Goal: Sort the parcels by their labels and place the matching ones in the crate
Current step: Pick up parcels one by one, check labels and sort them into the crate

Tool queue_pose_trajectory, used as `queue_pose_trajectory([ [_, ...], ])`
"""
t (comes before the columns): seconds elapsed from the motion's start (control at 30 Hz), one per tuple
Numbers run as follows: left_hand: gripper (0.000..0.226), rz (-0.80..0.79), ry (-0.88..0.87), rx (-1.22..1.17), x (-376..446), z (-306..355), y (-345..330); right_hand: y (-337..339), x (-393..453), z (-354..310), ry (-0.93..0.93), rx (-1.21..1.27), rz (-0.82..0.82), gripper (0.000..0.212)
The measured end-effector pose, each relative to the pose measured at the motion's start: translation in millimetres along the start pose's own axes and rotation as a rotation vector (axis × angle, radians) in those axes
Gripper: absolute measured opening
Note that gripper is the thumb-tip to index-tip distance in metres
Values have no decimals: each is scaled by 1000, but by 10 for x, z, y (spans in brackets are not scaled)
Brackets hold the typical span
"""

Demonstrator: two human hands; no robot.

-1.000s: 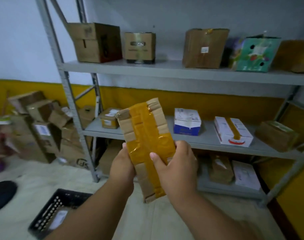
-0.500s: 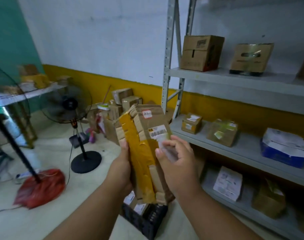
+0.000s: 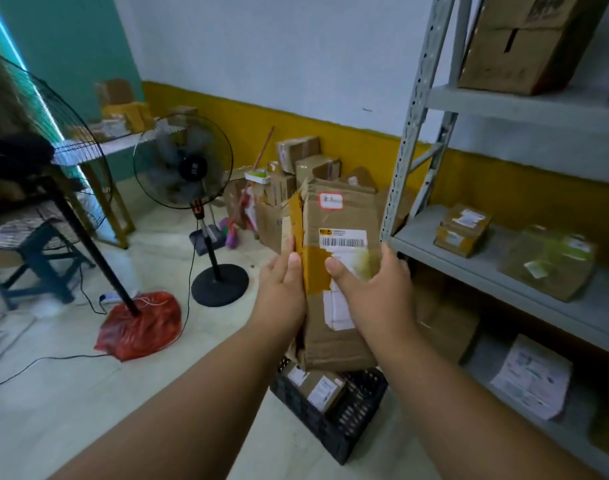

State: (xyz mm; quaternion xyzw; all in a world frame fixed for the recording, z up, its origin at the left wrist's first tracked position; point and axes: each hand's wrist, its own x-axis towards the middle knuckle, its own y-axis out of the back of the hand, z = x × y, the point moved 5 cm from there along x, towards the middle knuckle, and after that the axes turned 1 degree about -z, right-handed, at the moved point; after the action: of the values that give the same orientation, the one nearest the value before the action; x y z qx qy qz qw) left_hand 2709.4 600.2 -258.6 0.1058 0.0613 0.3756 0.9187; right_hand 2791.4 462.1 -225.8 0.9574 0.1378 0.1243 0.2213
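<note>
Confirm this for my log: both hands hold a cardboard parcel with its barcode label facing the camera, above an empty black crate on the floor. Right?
Not quite. The black crate is not empty: the head view shows labelled parcels in it. The rest stands: the left hand and right hand hold the cardboard parcel, barcode label facing the camera, above the crate.

Below held flat brown cardboard parcel point(image 3: 341, 271): black slotted plastic crate point(image 3: 351, 424) on floor, partly filled by small labelled boxes point(image 3: 316, 386); right half open.
Right: grey metal shelving upright point(image 3: 405, 140) just beside parcel edge; shelves stocked with cartons.
Left: bare pale floor, then black pedestal fan point(image 3: 192, 188) and red bag point(image 3: 140, 323).
Behind: stacked brown cartons point(image 3: 306, 161) against yellow wall.
</note>
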Motion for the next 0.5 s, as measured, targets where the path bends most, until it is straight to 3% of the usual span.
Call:
queue_pose_trajectory([
  [0.1, 64, -63, 120, -96, 349, 2, -194, -122, 434, 228, -45, 7, 76, 88],
  [0.2, 30, -152, 157, -96, 711, -2, -395, -279, 844, 407, -51, 14, 121, 70],
  [0.27, 19, -159, 135, -44, 971, -16, -464, -396, 1082, 495, -56, 0, 122, 59],
  [0.5, 30, -211, 158, 203, 1753, -397, -577, -835, 1554, 877, -133, -125, 146, 42],
])
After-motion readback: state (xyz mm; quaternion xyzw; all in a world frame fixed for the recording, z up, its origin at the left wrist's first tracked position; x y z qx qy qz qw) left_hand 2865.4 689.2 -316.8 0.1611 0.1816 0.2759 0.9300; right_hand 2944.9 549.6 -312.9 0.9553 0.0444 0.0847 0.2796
